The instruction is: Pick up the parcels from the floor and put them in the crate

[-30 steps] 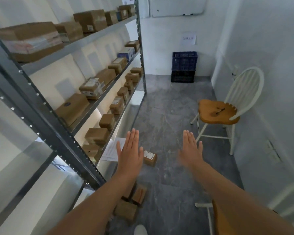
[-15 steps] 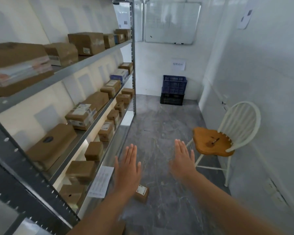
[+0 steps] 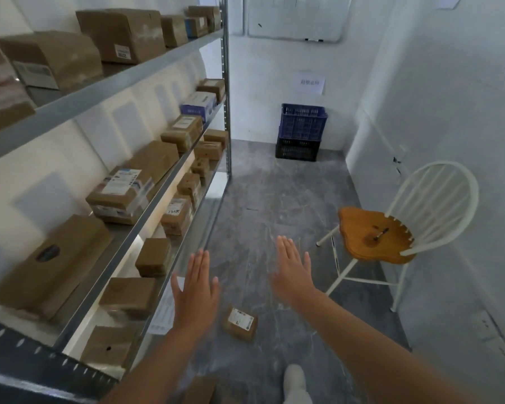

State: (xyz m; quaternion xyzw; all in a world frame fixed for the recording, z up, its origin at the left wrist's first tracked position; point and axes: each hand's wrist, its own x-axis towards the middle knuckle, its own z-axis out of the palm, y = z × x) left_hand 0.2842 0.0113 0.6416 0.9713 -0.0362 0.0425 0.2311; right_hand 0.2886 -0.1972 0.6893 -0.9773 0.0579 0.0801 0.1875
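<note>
Head view, left to right: a grey metal shelving rack [image 3: 146,71] lines the left wall, its tiers loaded with brown cardboard boxes. Next comes the left hand [image 3: 194,293], flat and spread wide, holding nothing. Just right of it, lower on the grey marbled floor [image 3: 263,199], lies a small brown cardboard parcel with a white label [image 3: 240,323], untouched. The right hand [image 3: 292,272] hovers equally flat and empty. At the far wall a blue plastic crate [image 3: 303,121] sits stacked on a black one. A white spindle-back chair with a wooden seat [image 3: 376,239] stands rightmost.
</note>
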